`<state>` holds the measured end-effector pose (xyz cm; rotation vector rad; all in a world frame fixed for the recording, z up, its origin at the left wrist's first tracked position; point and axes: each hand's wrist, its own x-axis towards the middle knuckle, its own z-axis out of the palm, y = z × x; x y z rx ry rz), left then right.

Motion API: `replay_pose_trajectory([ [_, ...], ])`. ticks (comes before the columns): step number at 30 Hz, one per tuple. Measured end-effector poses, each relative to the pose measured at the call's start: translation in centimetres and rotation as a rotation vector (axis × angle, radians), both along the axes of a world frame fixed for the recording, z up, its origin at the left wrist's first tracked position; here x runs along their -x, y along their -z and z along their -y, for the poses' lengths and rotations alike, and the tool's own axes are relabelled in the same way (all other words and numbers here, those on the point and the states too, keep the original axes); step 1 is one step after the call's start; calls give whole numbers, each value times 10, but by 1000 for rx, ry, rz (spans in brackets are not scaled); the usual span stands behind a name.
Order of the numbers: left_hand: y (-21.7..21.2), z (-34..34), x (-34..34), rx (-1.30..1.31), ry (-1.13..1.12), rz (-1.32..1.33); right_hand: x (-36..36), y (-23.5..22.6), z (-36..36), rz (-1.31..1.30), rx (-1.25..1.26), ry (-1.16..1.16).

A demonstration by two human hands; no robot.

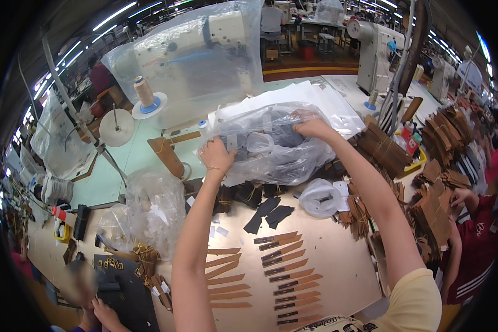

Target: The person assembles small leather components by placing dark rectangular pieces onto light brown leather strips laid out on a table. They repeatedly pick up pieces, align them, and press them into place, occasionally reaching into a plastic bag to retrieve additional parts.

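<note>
A large clear plastic bag with dark grey-blue pieces inside lies across the far part of the table, in front of white sheets. My left hand grips its left end, fingers bent and thumb toward the middle. At the bag's upper right edge, my right hand is closed on the plastic. Nearer to me lie black flat pieces and a roll of white material. Two columns of brown leather strips are laid out below; those in the right column bear dark pieces.
Bundles of brown pieces stack up at right, beside a person in a dark red shirt. A crumpled plastic bag sits at left. Thread cone, covered machine and sewing machine stand behind. Another person's hands are lower left.
</note>
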<state>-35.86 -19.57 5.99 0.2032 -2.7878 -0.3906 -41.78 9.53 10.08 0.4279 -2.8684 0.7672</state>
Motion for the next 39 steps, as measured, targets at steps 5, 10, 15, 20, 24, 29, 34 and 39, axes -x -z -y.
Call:
replay_pose_trajectory([
  [5,8,-21,-2,162,9,-40,-10,2,-25,-76,-423,22],
  [10,16,-49,-1,467,-33,-88,-17,7,-43,17,-552,117],
  [15,14,-64,-3,491,-45,-77,-12,16,-33,7,-501,175],
  [20,10,-64,-8,386,6,-56,3,33,-10,-540,-489,226],
  [24,5,-41,-3,221,54,59,29,28,-12,-92,-557,199],
  [29,2,-23,5,143,65,113,25,31,-19,-539,-202,37],
  [34,9,-36,4,281,72,19,22,-3,-1,-418,298,161],
  [39,9,-32,4,240,86,45,1,-27,21,308,743,-60],
])
